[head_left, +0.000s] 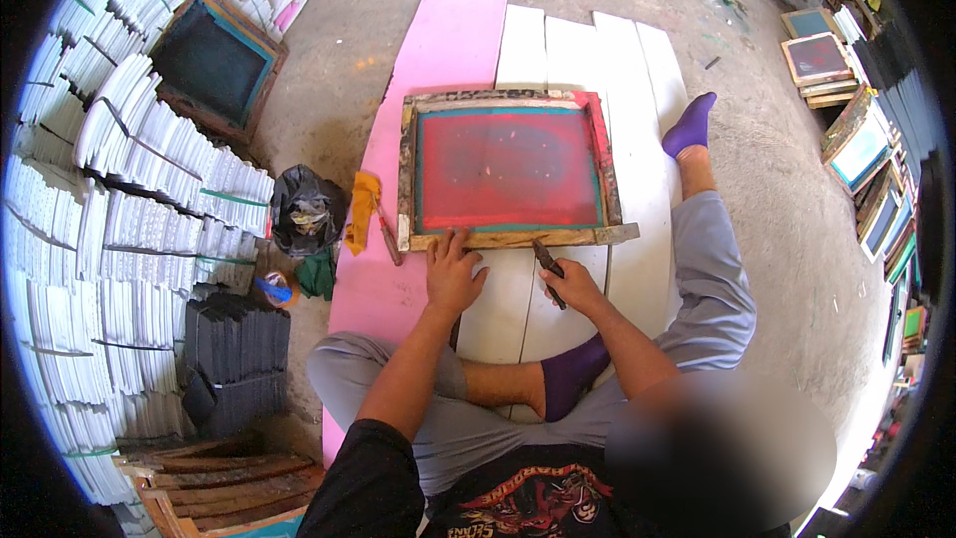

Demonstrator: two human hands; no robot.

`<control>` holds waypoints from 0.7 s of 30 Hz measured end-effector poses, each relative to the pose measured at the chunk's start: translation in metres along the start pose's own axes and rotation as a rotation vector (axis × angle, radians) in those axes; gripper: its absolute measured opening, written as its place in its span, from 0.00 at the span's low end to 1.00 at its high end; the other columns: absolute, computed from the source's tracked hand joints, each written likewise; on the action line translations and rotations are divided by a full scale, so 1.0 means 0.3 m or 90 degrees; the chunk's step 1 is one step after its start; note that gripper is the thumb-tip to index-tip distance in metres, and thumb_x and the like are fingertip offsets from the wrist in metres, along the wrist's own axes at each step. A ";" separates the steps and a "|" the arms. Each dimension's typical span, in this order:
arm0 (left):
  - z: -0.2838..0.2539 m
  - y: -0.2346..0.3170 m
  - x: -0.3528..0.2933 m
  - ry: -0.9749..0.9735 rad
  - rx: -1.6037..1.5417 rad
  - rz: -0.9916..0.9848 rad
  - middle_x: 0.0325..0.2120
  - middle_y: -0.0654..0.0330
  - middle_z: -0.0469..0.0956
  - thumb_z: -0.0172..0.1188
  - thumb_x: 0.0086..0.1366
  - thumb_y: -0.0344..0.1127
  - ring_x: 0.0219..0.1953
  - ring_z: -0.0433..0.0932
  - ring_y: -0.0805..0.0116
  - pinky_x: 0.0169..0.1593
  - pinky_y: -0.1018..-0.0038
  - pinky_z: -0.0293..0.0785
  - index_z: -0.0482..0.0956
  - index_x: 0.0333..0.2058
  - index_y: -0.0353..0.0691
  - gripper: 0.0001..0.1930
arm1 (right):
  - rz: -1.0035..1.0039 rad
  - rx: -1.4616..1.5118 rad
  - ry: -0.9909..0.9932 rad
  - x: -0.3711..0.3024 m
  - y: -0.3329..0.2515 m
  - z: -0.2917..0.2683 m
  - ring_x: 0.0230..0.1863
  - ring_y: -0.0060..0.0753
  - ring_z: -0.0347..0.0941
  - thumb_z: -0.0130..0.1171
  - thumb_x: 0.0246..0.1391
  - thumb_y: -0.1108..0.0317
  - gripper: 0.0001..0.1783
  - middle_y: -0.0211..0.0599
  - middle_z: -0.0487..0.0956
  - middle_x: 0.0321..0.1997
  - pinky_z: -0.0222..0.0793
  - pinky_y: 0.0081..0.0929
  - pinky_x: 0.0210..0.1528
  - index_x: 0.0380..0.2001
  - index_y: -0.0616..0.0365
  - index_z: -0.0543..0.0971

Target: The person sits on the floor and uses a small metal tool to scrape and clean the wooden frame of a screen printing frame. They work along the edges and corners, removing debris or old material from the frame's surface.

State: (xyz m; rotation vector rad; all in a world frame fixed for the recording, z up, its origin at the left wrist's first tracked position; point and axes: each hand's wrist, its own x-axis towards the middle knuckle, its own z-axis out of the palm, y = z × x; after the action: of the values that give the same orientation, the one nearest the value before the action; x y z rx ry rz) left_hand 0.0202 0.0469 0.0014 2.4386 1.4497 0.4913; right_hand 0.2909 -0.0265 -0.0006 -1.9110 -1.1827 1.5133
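Observation:
A wooden screen-printing frame (509, 167) with red, dark-centred mesh and a teal border lies flat before me. My left hand (453, 277) rests with its fingers on the near wooden bar, thumb apart, holding nothing. Just below that bar, right of centre, my right hand (575, 287) is closed around a dark, worn hand tool (543, 257) that looks like pliers. The tool's upper end points at the bar; whether it touches is unclear. Left of the frame lie a thin tool with a reddish handle (385, 231) and a mustard-yellow cloth (360, 213).
Pink and white boards (448, 40) lie under the frame. A black plastic bag (307, 211) sits to the left, near tied stacks of white sheets (149, 219) and a black stack (237, 359). Other frames lean at left (214, 70) and right (819, 58). My legs flank the work.

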 end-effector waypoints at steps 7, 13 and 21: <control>-0.008 0.010 0.003 -0.015 0.002 -0.016 0.65 0.55 0.70 0.73 0.56 0.43 0.72 0.60 0.48 0.72 0.45 0.53 0.88 0.37 0.47 0.11 | 0.098 0.289 -0.127 -0.018 -0.040 -0.007 0.36 0.33 0.84 0.57 0.71 0.57 0.19 0.41 0.85 0.41 0.84 0.34 0.38 0.50 0.64 0.78; -0.009 0.004 0.001 -0.005 -0.009 -0.013 0.65 0.54 0.70 0.73 0.57 0.43 0.72 0.60 0.48 0.72 0.45 0.53 0.89 0.37 0.47 0.11 | 0.170 0.374 -0.179 -0.023 -0.066 -0.030 0.36 0.36 0.83 0.61 0.68 0.55 0.21 0.41 0.84 0.41 0.84 0.38 0.39 0.53 0.60 0.78; -0.008 0.005 0.003 -0.011 -0.007 -0.018 0.66 0.55 0.69 0.73 0.58 0.44 0.72 0.59 0.48 0.72 0.46 0.52 0.89 0.38 0.47 0.12 | 0.213 0.447 -0.107 -0.011 -0.057 0.057 0.20 0.33 0.75 0.61 0.66 0.61 0.12 0.38 0.78 0.27 0.75 0.35 0.22 0.38 0.58 0.76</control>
State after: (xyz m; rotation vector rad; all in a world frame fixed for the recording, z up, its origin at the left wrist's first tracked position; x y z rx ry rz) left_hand 0.0208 0.0472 0.0042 2.4037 1.4683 0.4696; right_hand 0.2687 -0.0229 0.0090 -1.5508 -0.2957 1.9547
